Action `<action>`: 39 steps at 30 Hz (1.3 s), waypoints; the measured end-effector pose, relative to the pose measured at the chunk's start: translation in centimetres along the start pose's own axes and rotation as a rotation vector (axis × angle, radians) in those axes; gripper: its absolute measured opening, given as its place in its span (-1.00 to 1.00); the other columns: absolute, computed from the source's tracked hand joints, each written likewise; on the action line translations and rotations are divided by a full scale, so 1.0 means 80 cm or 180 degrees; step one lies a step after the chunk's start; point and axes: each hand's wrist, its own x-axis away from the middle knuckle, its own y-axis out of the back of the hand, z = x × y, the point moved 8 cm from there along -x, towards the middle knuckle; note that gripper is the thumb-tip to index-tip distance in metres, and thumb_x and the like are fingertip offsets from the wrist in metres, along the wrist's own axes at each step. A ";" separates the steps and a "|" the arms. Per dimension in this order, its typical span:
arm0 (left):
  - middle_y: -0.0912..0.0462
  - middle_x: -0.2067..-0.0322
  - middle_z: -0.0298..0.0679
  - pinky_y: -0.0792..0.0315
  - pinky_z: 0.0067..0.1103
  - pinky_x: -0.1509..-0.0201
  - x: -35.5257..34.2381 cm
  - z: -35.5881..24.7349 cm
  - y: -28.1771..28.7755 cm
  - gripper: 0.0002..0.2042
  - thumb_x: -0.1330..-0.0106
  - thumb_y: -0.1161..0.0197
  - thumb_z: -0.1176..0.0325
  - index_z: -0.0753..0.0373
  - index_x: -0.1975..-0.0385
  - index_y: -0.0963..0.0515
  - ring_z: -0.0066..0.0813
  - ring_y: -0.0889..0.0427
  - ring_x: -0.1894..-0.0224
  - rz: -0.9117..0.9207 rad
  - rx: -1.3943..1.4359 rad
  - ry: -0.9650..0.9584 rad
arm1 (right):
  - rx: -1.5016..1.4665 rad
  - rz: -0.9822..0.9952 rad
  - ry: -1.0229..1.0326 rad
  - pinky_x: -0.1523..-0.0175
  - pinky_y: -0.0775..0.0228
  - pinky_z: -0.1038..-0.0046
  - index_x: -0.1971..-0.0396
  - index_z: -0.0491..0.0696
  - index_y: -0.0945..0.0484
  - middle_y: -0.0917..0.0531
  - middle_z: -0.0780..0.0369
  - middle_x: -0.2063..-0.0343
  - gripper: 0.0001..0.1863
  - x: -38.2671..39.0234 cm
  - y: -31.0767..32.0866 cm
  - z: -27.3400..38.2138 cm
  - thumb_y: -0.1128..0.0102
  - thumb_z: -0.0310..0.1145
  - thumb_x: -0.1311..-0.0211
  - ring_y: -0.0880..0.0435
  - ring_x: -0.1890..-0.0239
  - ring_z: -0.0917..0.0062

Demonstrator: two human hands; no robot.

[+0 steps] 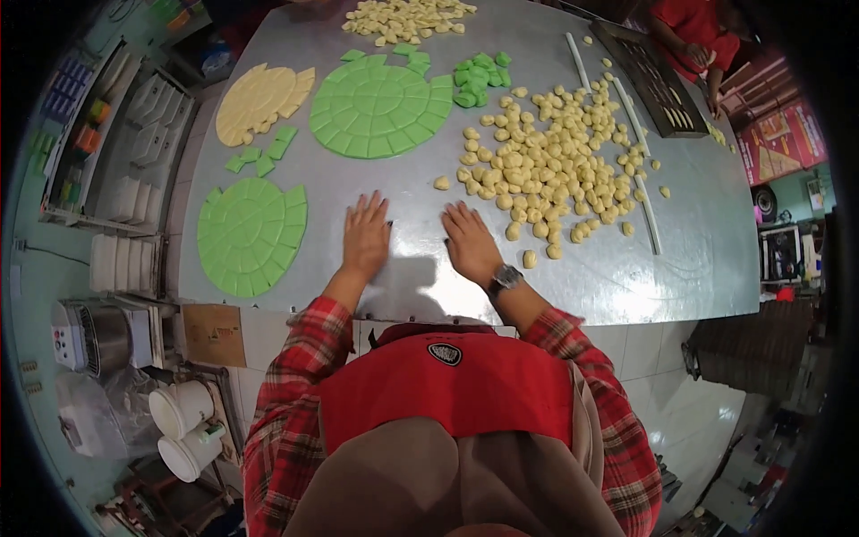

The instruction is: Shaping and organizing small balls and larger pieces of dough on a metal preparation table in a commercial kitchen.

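Note:
My left hand (366,242) lies flat on the metal table (403,192), fingers stretched forward. To its right my right hand (472,243) rests the same way, palm down, with a watch (506,277) on the wrist. Neither hand holds anything. A pile of small yellow dough balls (555,161) spreads to the right of my right hand. Ahead of my left hand is a round green dough sheet (380,109) cut into pieces; a second green dough sheet (251,234) lies to its left. Farther back are a pale yellow cut dough sheet (259,103) and loose green dough pieces (480,79).
White rods (648,215) lie along the pile's right side. Beyond them stands a dark tray (653,80) with dough pieces, beside a co-worker in red (693,31). More yellow dough (403,18) sits at the far edge. Shelves (134,143) and white buckets (182,412) stand left.

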 end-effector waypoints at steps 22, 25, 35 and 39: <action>-0.53 0.09 -0.32 -0.30 -0.63 -0.10 0.054 -0.124 -0.063 -0.73 -0.39 0.05 0.44 0.28 -0.04 -0.45 -0.58 -0.45 0.01 0.1704 0.4136 0.1360 | -0.0215 -0.1383 -0.2290 0.24 -0.37 0.14 0.29 -0.13 -0.50 -0.61 0.00 0.40 -0.78 0.222 0.197 -0.275 0.09 -0.32 -0.32 -0.56 0.37 0.09; -0.53 0.07 -0.32 -0.32 -0.65 -0.04 0.040 -0.102 -0.047 -0.73 -0.37 0.00 0.46 0.29 -0.04 -0.43 -0.60 -0.47 0.04 0.1239 0.4028 0.1523 | 0.0255 -0.2064 -0.2232 0.13 -0.40 0.25 0.23 -0.12 -0.49 -0.60 0.02 0.30 -0.83 0.269 0.303 -0.416 0.05 -0.41 -0.30 -0.56 0.24 0.11; -0.63 0.33 -0.10 -0.47 -0.47 0.17 -0.053 -0.073 -0.011 -0.82 -0.23 -0.17 0.36 0.26 0.22 -0.56 -0.28 -0.61 0.26 0.0048 0.1708 0.1264 | 0.0787 -0.2079 -0.2145 -0.31 -0.11 0.26 -0.27 -0.14 -0.18 -0.34 -0.02 -0.21 -0.45 0.245 0.391 -0.588 -0.02 -0.41 -0.29 -0.27 -0.27 0.12; -0.63 0.41 -0.09 -0.47 -0.32 0.26 -0.097 0.002 0.008 -0.77 -0.24 -0.16 0.16 0.20 0.36 -0.58 -0.10 -0.60 0.36 -0.0179 0.0300 0.1754 | -0.0350 -0.1764 -0.1305 -0.35 -0.02 0.32 -0.22 -0.16 -0.26 -0.36 0.04 -0.20 -0.50 0.204 0.279 -0.420 0.01 -0.54 -0.24 -0.26 -0.29 0.21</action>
